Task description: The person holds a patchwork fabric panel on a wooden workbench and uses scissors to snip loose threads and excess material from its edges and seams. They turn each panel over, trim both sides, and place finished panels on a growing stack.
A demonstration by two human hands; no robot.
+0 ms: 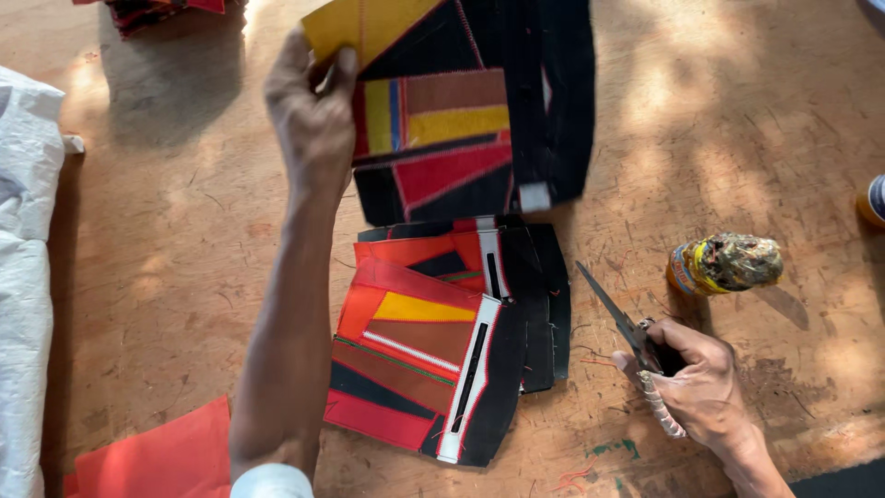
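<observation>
**Patchwork piece lifted, scissors in the other hand**

The left hand (312, 115) pinches the yellow corner of a patchwork fabric piece (470, 111) between thumb and fingers, holding it up at about 12 o'clock over the wooden table (184, 240). The piece is mostly black with red, yellow, brown and blue strips, and its lower edge hangs just above a stack of similar patchwork pieces (442, 350) lying flat at the centre of the table. The top piece of that stack shows red, orange, yellow and brown panels with a white band down one side.

At about 4 o'clock, the right hand (701, 387) is closed around the handles of a pair of scissors (619, 323), its blades pointing up and left toward the stack without touching it. Just above that hand, at 3 o'clock, stands a small bottle (724, 265) with a crusted top. A loose orange cloth (157, 456) lies at 7 o'clock, white sacking (23, 277) runs along the 9 o'clock edge, and another pile of fabric (161, 11) sits at 11 o'clock.
</observation>
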